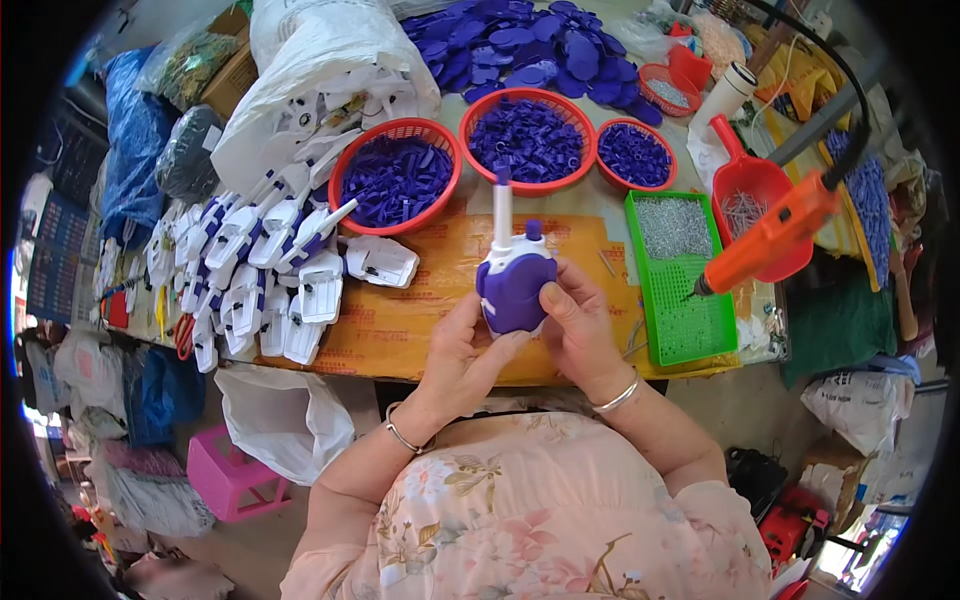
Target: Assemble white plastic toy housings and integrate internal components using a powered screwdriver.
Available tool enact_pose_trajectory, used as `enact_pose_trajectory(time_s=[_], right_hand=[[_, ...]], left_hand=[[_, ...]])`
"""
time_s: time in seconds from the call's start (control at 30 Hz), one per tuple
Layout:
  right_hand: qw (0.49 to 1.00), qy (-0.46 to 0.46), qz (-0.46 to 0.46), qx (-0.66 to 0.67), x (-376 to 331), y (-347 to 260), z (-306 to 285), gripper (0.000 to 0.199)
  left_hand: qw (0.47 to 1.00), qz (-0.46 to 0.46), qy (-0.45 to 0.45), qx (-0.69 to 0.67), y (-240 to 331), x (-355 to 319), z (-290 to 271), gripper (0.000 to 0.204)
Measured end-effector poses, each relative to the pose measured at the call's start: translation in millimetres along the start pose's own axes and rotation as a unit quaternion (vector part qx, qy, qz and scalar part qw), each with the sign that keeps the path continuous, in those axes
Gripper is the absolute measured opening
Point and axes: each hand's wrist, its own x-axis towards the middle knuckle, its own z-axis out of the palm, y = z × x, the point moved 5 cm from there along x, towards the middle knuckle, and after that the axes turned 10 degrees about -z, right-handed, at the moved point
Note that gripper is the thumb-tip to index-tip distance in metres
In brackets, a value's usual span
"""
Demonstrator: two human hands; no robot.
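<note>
Both my hands hold up a purple-and-white plastic casing (518, 290) over the near middle of the work table. A white stem with a purple tip rises from its upper left, and a short purple knob stands at its upper right. My left hand (465, 352) grips the lower left side, its thumb along the bottom. On the right edge, my right hand (583, 330) closes with its thumb against the purple face. Left of my hands lies a pile of white-and-purple casings (285, 250), several with their hollow sides up. One white half shell (382, 260) lies nearest the hands.
Red baskets (462, 165) of small purple parts line the back, before heaped purple discs (520, 50). Rightward are a green tray (690, 318) of screws, a red scoop (760, 190) and a hanging orange electric screwdriver (770, 240). A white sack (325, 80) stands at back left.
</note>
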Motion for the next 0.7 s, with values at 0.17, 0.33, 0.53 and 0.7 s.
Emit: enact_pose_trajectory(time_s=[0.17,0.33,0.53,0.7], right_hand=[[0.986,-0.041,-0.062,-0.15,7.9,-21.6,-6.2,0.051],[0.987,-0.069,0.035,-0.138,4.2,-12.0,-19.9,0.034],[0.993,-0.048,0.019,-0.108,-1.1,0.0,-28.1,0.032],[0.994,-0.003,0.012,-0.106,5.7,-0.1,-23.1,0.033]], left_hand=[[0.958,0.099,0.001,0.269,12.3,-1.4,-12.8,0.026],[0.914,0.152,0.004,0.375,22.8,-9.1,-5.3,0.028],[0.876,0.188,0.001,0.445,33.5,-6.8,-8.9,0.031],[0.908,0.196,0.053,0.365,31.6,2.8,-19.9,0.03]])
